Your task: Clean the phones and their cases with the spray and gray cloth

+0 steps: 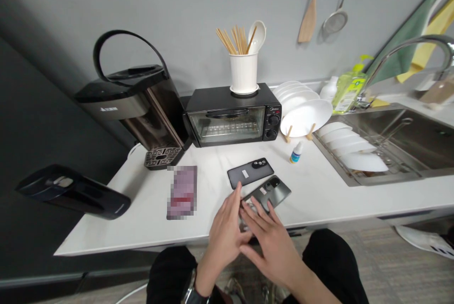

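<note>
Side by side over the counter's front edge are my left hand (227,230) and my right hand (271,247), their fingers stretched out. My left fingers lie together, while the right ones are slightly spread. Something shiny shows between them, too covered to make out. Just beyond my right fingertips lies a dark grey phone (278,194), back up, partly covered by that hand. Behind it rests another phone (253,177) with a black rim, also back up. A small white dropper bottle (296,152) with a blue label stands to the right.
Left on the counter (209,167) are a blurred purple rectangle (182,193), a dark tumbler (81,195) and a water dispenser (142,110). Behind stands a toaster oven (232,126) bearing a utensil holder (244,72). Plates (307,117) and a sink (358,181) are right.
</note>
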Demonstrator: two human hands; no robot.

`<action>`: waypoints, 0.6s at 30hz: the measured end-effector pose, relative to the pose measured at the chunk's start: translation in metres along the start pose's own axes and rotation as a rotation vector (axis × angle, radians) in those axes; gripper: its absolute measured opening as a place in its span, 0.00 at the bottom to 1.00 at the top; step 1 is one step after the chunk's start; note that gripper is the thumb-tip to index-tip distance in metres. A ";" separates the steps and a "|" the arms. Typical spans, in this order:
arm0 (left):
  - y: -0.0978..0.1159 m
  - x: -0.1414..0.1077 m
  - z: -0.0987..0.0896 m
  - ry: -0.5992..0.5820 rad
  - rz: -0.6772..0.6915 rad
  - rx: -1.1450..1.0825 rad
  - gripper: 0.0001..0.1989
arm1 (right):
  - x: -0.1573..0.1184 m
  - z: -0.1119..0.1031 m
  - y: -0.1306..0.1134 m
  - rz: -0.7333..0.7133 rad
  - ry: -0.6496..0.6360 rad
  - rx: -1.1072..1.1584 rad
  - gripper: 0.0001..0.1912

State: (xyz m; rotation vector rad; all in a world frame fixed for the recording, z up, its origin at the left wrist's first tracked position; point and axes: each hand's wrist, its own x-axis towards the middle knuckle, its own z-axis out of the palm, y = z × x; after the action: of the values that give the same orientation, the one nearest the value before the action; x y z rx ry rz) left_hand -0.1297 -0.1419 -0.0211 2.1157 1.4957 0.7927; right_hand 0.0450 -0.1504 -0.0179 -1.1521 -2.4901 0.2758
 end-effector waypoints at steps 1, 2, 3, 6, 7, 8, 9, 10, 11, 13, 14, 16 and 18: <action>0.000 0.000 0.000 -0.012 -0.008 -0.002 0.58 | -0.008 0.000 0.000 -0.003 -0.006 0.003 0.38; 0.001 0.001 -0.001 -0.021 -0.019 -0.010 0.59 | -0.015 -0.001 0.004 0.008 -0.005 -0.005 0.37; 0.003 0.003 -0.002 -0.025 -0.030 -0.021 0.59 | -0.020 -0.003 0.012 0.036 0.007 -0.024 0.36; 0.009 0.008 -0.005 -0.005 -0.047 -0.042 0.59 | -0.023 -0.007 0.050 0.178 0.096 -0.113 0.31; 0.011 0.009 -0.006 0.002 -0.050 -0.044 0.59 | -0.018 -0.008 0.062 0.234 0.136 -0.142 0.30; 0.011 0.010 -0.006 0.005 -0.051 -0.043 0.59 | -0.012 -0.008 0.071 0.279 0.174 -0.163 0.30; 0.012 0.010 -0.005 0.005 -0.049 -0.043 0.59 | -0.004 -0.008 0.076 0.310 0.202 -0.175 0.30; 0.012 0.010 -0.005 0.005 -0.046 -0.043 0.59 | 0.004 -0.008 0.076 0.318 0.214 -0.176 0.30; 0.011 0.009 -0.004 0.007 -0.044 -0.042 0.59 | 0.011 -0.006 0.071 0.300 0.209 -0.164 0.30; 0.008 0.006 -0.002 0.016 -0.041 -0.038 0.58 | 0.020 -0.003 0.051 0.205 0.162 -0.116 0.31; 0.006 0.005 -0.002 0.023 -0.035 -0.033 0.58 | 0.020 -0.001 0.038 0.149 0.131 -0.088 0.33; 0.003 0.002 0.000 0.024 -0.014 -0.027 0.58 | 0.013 0.000 0.015 0.061 0.071 -0.039 0.37; 0.002 0.001 -0.001 0.009 -0.004 -0.029 0.59 | -0.001 -0.002 0.005 0.019 0.021 -0.013 0.39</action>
State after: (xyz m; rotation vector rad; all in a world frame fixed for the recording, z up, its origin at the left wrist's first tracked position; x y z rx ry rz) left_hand -0.1288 -0.1417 -0.0195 2.0897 1.4837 0.8193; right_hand 0.0498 -0.1480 -0.0184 -1.1786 -2.4677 0.2513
